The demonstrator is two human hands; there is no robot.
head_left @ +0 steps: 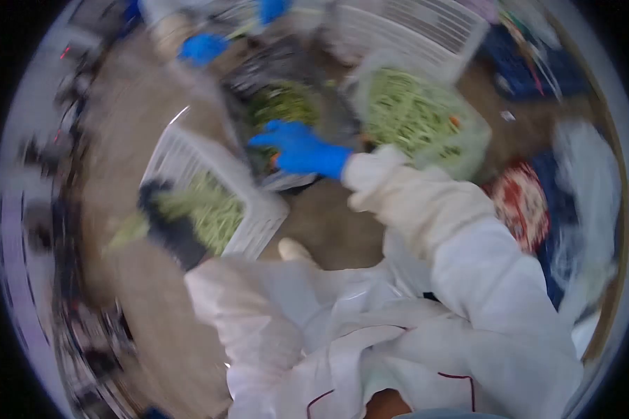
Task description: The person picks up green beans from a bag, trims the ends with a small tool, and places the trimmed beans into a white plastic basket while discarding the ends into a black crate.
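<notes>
Beans (210,209), long, green (blurred), heaped in white crate (171,150) under dark-gloved left hand (166,220), grip unclear; blue-gloved right hand (297,148) open.

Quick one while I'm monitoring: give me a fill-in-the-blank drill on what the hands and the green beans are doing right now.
1. The right hand wears a ____ glove.
2. The left hand, in a dark glove, is at the ____ crate of green beans.
3. The clear bag beyond the right hand holds ____ beans.
4. The two other gloved hands at the top are ____ in colour.

Missing words: blue; white; green; blue
</notes>
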